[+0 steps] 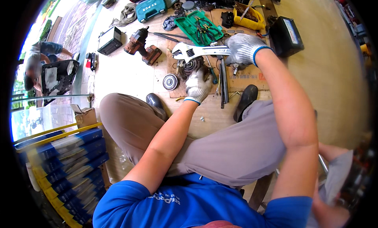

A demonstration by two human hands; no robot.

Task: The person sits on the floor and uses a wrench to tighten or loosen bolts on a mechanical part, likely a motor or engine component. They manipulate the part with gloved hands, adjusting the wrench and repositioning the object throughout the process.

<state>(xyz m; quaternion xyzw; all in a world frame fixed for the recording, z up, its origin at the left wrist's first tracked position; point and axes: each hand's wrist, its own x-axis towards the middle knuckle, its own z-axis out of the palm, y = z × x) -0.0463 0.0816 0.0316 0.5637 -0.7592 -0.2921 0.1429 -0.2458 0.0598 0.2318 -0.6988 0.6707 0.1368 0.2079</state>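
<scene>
My right hand (246, 50), in a grey-white work glove, grips the handle of a large silver adjustable wrench (204, 50), held level with its jaw over a dark round mechanical part (189, 65). My left hand (199, 84), gloved too, is closed on that part from below. A loose silver pulley-like disc (170, 81) lies just left of it. Under my hands is stained cardboard (256, 80), with long dark bars (223, 88) and a green-handled screwdriver (214, 75) on it.
Around lie a cordless drill (141, 46), green pliers case (199, 27), teal case (151, 8), two black batteries (286, 35) (110, 40) and a yellow tray (248, 17). Stacked blue-yellow boxes (67, 169) stand at lower left. One person (39, 64) crouches outside; another person's limb (330, 151) shows at right.
</scene>
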